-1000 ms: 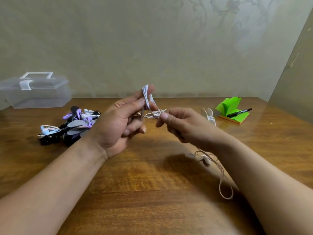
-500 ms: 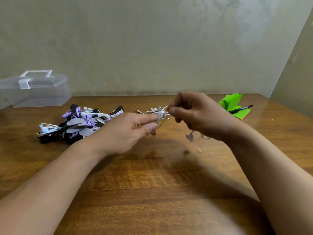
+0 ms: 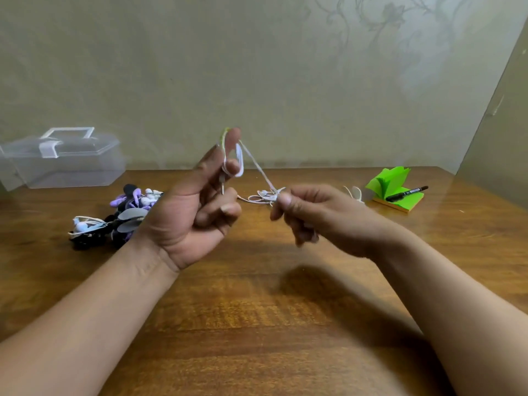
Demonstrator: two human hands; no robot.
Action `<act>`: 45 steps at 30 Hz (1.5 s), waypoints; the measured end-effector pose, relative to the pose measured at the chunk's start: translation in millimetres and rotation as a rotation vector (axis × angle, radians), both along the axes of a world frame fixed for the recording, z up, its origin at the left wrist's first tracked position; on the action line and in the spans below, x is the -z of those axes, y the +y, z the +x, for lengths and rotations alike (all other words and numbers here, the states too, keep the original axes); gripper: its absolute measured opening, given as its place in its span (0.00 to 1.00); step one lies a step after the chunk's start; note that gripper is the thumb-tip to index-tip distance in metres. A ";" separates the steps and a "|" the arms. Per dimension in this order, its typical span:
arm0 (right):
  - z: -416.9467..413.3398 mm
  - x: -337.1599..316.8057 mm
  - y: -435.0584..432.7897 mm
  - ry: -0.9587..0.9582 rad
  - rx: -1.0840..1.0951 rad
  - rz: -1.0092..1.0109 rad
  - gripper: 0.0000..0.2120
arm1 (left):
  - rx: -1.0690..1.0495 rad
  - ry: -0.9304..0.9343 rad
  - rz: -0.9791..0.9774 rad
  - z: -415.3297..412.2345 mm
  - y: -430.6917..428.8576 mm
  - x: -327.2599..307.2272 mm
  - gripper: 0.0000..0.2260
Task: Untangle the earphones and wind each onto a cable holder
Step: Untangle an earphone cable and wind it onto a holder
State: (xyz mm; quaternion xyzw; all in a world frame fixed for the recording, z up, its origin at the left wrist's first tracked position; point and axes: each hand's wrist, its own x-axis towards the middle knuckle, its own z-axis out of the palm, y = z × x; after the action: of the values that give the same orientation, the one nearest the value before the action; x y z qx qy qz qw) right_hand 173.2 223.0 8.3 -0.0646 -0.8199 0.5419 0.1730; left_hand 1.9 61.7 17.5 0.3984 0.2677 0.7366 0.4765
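Above the brown wooden tabletop (image 3: 257,324), to the right of the clear plastic box with a handle (image 3: 63,158), a thin white earphone cable (image 3: 258,167) is held taut between both hands. The left hand (image 3: 194,215) is raised with its index finger upright, and the cable is looped around that finger. Its other fingers are curled, and the metal plug (image 3: 222,187) is seen between them and the thumb. The right hand (image 3: 314,218), further right of the box and lower, is pinched closed on a loose tangle of the same cable. Just in front of the box, a pile of purple, black and white earphones on holders (image 3: 123,215) is laid on the tabletop. Far right of the box, a green sticky-note pad (image 3: 391,185) is seen with a black marker (image 3: 407,192) resting on it.
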 end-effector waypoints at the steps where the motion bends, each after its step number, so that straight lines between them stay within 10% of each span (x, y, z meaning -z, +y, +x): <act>1: -1.1 2.1 -4.1 -0.067 -0.046 0.006 0.15 | -0.134 -0.023 -0.021 -2.4 2.6 -1.2 0.18; 7: -3.8 -5.1 -24.2 -0.188 -0.218 -0.034 0.13 | -0.816 0.802 -0.103 -8.4 7.0 12.0 0.14; 17: 7.0 -16.9 -0.7 0.032 -0.252 -0.360 0.13 | -0.515 1.086 -0.045 23.2 16.5 20.0 0.18; 22: 9.7 -17.0 9.1 -0.038 -0.133 -0.320 0.14 | -0.646 1.520 -0.044 9.2 11.0 20.9 0.11; 32: -1.9 9.2 33.1 -0.197 0.377 -0.141 0.17 | -1.211 1.362 0.017 -29.4 -7.4 5.7 0.08; 39: 12.5 3.3 28.9 -0.307 -0.027 0.173 0.23 | -1.277 1.343 -0.029 -39.9 -4.1 7.7 0.09; 45: 25.4 -23.0 20.2 0.020 -0.356 -0.110 0.20 | -1.043 1.489 -0.253 -52.6 -2.6 21.0 0.10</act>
State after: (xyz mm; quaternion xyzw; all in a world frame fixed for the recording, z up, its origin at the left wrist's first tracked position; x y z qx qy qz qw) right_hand 198.6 243.2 31.3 0.0776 -0.7857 0.6086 0.0785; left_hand -50.7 59.1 -3.5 0.5435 0.7302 0.3767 -0.1716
